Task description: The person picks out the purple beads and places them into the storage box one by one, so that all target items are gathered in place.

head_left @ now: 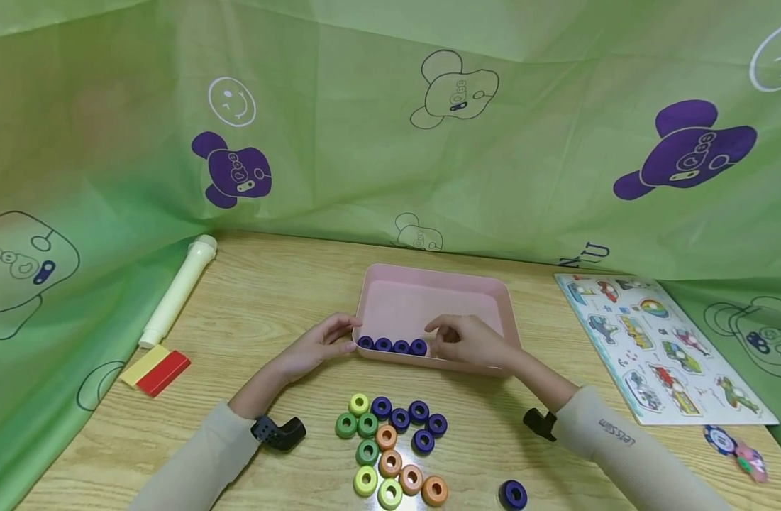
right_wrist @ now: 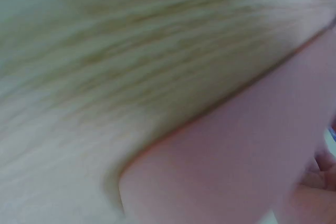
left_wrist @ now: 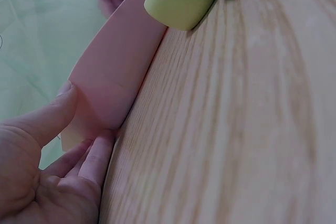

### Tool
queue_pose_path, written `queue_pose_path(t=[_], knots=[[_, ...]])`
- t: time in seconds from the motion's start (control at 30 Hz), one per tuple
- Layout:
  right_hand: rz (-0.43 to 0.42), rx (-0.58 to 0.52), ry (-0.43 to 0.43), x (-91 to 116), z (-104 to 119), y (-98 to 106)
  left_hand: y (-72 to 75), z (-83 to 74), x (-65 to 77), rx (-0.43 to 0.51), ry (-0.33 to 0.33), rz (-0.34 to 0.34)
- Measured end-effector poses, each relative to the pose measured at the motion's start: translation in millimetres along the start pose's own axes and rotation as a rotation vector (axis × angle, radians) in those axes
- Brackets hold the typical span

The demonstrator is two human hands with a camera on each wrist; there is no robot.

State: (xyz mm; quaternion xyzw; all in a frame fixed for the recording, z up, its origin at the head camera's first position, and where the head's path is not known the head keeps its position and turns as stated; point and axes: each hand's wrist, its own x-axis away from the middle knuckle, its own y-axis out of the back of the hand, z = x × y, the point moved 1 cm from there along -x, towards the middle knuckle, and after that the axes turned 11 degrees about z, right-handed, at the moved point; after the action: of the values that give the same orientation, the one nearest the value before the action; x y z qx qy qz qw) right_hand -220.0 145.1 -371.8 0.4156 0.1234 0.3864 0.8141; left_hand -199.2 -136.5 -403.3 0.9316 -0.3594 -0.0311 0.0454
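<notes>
A shallow pink tray (head_left: 441, 275) lies on the table, with a row of dark purple beads (head_left: 401, 346) along its near wall. My left hand (head_left: 316, 348) holds the tray's near left corner. In the left wrist view, the thumb (left_wrist: 58, 109) lies against the tray's outer wall (left_wrist: 113, 66), the other fingers low at the corner. Over the near wall, my right hand (head_left: 473, 341) reaches into the tray, fingers loosely bent just right of the row's last bead. No bead shows in it. The right wrist view is blurred, showing the tray's outside (right_wrist: 220, 150) and part of the fingers (right_wrist: 315, 198).
In front of the tray lie several loose beads: purple (head_left: 399, 420), green (head_left: 346, 425), yellow (head_left: 365, 481) and orange (head_left: 391, 463). One purple bead (head_left: 513, 495) sits apart, nearer me. A white tube (head_left: 178, 292) and yellow-red blocks (head_left: 163, 372) lie left; a picture board (head_left: 665, 348) is right.
</notes>
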Motion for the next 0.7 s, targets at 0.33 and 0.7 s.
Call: queue_pose_path(t=[0.33,0.7], knots=[[0.119,-0.221,0.238,40.5,25.5,1.3,0.3,-1.2,0.1,0.002,-0.005,0.0],[0.364,-0.154,0.236,51.6,20.7,-25.4,-1.3,-3.3,0.4,0.004,-0.002,-0.004]])
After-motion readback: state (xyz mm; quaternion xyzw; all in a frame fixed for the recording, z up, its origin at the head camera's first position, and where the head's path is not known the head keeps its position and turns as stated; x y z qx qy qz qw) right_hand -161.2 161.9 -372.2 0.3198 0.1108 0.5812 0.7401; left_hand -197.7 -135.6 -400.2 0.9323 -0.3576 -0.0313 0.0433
